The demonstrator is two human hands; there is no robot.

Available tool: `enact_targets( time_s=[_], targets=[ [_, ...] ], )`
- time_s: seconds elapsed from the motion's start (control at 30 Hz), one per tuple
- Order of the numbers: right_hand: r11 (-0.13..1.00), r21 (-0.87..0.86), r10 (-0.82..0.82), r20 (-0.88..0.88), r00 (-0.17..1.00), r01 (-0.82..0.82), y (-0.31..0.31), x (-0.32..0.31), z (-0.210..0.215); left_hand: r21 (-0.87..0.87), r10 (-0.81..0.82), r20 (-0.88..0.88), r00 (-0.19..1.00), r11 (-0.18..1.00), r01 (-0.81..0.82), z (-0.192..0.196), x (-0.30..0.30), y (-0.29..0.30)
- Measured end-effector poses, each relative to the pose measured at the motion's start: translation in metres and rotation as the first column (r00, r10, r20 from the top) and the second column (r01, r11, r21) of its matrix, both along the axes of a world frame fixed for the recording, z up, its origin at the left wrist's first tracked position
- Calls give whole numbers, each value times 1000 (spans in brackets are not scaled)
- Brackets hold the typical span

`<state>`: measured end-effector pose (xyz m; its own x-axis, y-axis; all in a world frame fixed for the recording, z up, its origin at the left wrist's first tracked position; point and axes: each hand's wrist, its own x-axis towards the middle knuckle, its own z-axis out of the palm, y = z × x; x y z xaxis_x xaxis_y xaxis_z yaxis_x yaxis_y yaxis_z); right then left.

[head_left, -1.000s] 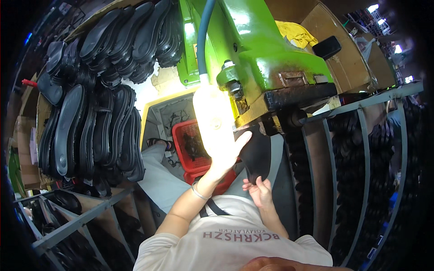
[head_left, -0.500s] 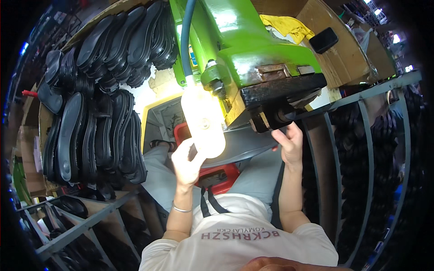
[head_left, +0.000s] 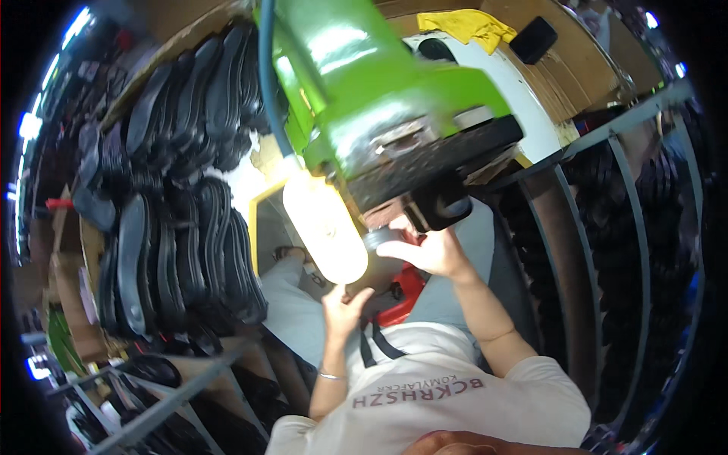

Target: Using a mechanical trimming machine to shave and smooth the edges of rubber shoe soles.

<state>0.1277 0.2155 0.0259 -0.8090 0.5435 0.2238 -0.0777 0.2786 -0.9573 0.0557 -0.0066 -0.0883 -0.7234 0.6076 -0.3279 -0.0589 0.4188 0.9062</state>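
My right hand [head_left: 432, 252] is under the black head of a green machine [head_left: 379, 91], thumb and fingers closed on the edge of a dark grey piece [head_left: 381, 240] that looks like a shoe sole. Much of that piece is hidden behind the lamp and the machine head. Just below the bright oblong lamp [head_left: 324, 231], my left hand [head_left: 345, 309] has its thumb and forefinger apart, with nothing visible between them. The lamp's lower end covers some of its fingertips.
Stacks of black shoe soles [head_left: 171, 258] stand close on the left. A metal rack [head_left: 569, 205] holding dark pieces runs along the right. Behind the machine, a cardboard box [head_left: 561, 83] bears a yellow cloth [head_left: 470, 29] and a black phone [head_left: 534, 40]. A blue-grey hose [head_left: 269, 83] hangs beside the lamp.
My right hand has moved left, under the machine head. My left hand has come away from the dark sole and sits lower. The view has shifted, and the sole no longer spans between both hands.
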Motion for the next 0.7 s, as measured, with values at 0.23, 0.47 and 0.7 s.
enact_targets(
  time_s=[0.23,0.47,0.7],
  targets=[
    [766,-181,-608,111,786,617,94,87,46,308,339,-941,14,871,-383,140,-73,-48],
    [664,-728,-575,-352,739,170,150,-26,9,12,-150,-983,-109,534,-846,159,-168,-117],
    [683,-587,-501,57,864,435,170,-112,-31,-22,50,-997,59,548,-836,192,-180,-142]
  ],
)
